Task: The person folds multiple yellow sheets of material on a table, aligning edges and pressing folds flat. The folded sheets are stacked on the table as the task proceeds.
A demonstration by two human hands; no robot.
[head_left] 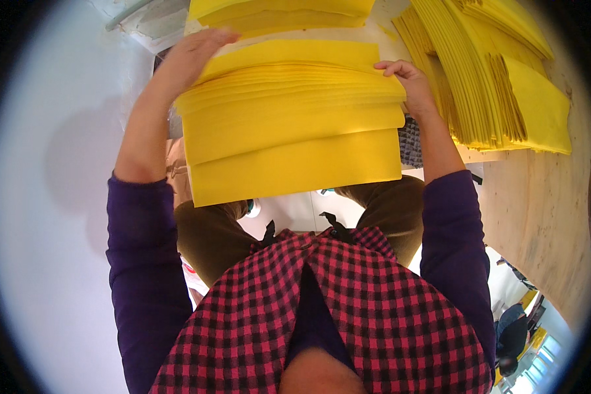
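Note:
A fanned stack of yellow fabric-like sheets lies in front of me, its layers staggered and its near end hanging over my lap. My left hand is at the stack's far left corner, with fingers stretched out and slightly blurred at the tips. On the right edge, my right hand has its fingers bent over the far right corner of the sheets. Its thumb is partly hidden. Beyond the stack is another pile of yellow sheets, cut off by the top of the view.
Several folded yellow bundles are heaped on the wooden table at the right. A pale wall runs along my left. A dark textured cloth shows beside the stack. Far off at lower right is another person.

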